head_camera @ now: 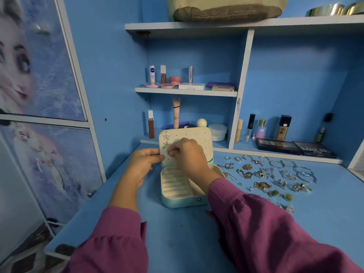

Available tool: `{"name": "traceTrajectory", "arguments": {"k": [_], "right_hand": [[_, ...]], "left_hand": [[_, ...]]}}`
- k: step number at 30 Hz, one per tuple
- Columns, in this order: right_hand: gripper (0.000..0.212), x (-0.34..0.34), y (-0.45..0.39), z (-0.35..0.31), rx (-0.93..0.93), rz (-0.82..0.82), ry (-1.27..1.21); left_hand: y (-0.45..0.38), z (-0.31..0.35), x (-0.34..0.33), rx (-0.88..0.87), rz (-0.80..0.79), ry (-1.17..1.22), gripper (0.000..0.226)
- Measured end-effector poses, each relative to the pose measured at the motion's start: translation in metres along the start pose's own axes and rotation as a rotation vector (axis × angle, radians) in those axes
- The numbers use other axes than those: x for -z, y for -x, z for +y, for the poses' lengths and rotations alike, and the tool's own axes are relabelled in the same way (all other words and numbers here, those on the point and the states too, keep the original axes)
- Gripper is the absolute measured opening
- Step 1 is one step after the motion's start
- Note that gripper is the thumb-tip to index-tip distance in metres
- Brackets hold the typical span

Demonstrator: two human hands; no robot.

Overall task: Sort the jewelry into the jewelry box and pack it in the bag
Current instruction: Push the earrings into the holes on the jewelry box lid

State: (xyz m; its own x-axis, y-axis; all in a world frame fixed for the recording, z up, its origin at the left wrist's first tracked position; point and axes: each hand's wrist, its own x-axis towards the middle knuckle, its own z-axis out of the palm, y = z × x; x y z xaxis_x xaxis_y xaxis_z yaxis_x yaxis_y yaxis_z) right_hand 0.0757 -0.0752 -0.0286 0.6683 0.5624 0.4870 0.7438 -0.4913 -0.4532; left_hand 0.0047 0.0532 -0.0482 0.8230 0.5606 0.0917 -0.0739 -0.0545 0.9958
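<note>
1. Sorting underway: jewelry box (184, 186) open at centre, earring panel (189, 142) raised.
2. Left hand (142, 164) pinching panel's nine-o'clock edge.
3. Right hand (189, 156) fingertips pinched, probably on a stud.
4. Next: seat it, then fetch from loose jewelry (271, 174) at three o'clock.

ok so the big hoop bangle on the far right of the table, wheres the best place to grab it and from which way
Pinch the thin rim of the hoop bangle on its near right arc, coming from above and the right. It lies flat on the table and overlaps other hoops on its far side, while other jewelry crowds its left. The near right arc looks freest, so probably least likely to snag.
</note>
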Motion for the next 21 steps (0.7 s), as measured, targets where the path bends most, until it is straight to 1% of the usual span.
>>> {"name": "traceTrajectory", "arguments": {"k": [7,10,13,16,21], "right_hand": [[0.019,-0.002,-0.001,-0.003,0.046,-0.015,0.07],[0.02,-0.005,-0.001,-0.003,0.035,0.026,0.093],[0.016,-0.007,0.0,-0.004,0.003,0.083,0.093],[0.016,-0.007,0.001,-0.003,0.002,0.102,0.106],[0.016,-0.005,0.003,0.0,0.02,0.09,0.135]], "left_hand": [[-0.001,0.0,0.0,0.003,-0.009,-0.003,0.022],[0.0,0.001,0.0,0.004,-0.011,-0.006,0.021],[0.001,0.003,-0.001,-0.003,0.001,0.001,0.022],[0.004,0.007,-0.006,-0.042,0.025,0.014,0.021],[0.008,0.009,-0.015,-0.136,0.041,0.003,0.013]]}}
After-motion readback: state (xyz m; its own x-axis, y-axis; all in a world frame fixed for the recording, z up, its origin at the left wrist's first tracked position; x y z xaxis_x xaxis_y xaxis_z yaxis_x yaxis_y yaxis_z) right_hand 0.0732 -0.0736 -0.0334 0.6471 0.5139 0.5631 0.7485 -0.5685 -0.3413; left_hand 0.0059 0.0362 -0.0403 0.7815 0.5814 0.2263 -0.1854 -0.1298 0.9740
